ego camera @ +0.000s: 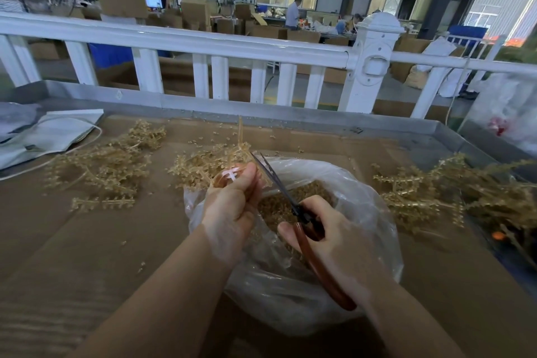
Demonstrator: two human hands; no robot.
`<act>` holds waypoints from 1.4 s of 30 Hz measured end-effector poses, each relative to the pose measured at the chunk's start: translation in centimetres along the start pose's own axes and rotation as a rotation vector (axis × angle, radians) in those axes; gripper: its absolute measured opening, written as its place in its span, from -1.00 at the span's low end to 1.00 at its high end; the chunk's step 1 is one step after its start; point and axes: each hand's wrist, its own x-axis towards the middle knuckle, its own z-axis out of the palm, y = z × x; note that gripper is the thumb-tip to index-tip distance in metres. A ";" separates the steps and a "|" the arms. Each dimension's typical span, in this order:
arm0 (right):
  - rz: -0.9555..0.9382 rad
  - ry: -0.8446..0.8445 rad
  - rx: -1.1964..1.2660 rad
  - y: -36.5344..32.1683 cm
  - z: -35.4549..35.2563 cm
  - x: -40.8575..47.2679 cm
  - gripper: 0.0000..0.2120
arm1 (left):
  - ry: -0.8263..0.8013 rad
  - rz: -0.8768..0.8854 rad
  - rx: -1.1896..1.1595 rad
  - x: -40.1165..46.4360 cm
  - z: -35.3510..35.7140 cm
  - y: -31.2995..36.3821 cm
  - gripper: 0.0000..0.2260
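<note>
My left hand [232, 200] grips a tan plastic sprig [232, 151] with many small beads, holding it upright over a clear plastic bag [363, 200]. My right hand [328, 238] holds scissors [308, 227] with red-brown handles. Their dark blades are parted and point up toward the sprig, right beside my left fingers. Inside the bag lies a heap of small tan cut pieces [290, 197].
Piles of the same tan sprigs lie on the cardboard-covered table at left [101, 168] and right [453, 192]. A grey bag with a white cord [49, 134] sits far left. A white fence [203, 49] runs behind the table's metal rim. People work among cardboard boxes beyond.
</note>
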 end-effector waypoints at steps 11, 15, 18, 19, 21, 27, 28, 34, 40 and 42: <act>-0.028 0.019 -0.057 0.3 0.7 0.2 -0.68 | -0.006 -0.042 -0.060 0.4 -0.2 -0.4 -0.92; -0.038 0.013 -0.063 0.3 0.8 0.2 -0.68 | 0.013 -0.056 -0.095 0.4 -0.1 -0.4 -0.88; -0.043 0.014 -0.059 0.1 0.8 0.1 -0.68 | 0.023 -0.049 -0.102 0.5 -0.2 -0.4 -0.89; -0.046 0.013 -0.059 0.1 0.8 0.0 -0.69 | 0.023 -0.050 -0.106 0.5 -0.2 -0.4 -0.88; -0.052 0.011 -0.060 -0.1 0.8 0.0 -0.71 | 0.022 -0.053 -0.110 0.5 -0.2 -0.3 -0.87; -0.049 0.010 -0.033 -0.3 0.7 0.0 -0.70 | -0.007 -0.038 -0.051 0.6 -0.4 -0.4 -0.90; -0.046 0.009 -0.025 -0.3 0.6 0.1 -0.70 | -0.012 -0.037 -0.042 0.6 -0.4 -0.5 -0.92; -0.012 0.014 0.010 -0.3 0.7 0.3 -0.70 | 0.005 -0.009 -0.003 0.7 -0.7 -0.6 -0.79; 0.002 0.023 -0.015 -0.1 0.7 0.3 -0.70 | 0.024 -0.013 0.005 0.6 -0.4 -0.8 -0.95; -0.004 0.037 -0.023 0.0 0.8 0.3 -0.69 | 0.029 -0.014 0.005 0.7 -0.4 -0.8 -0.98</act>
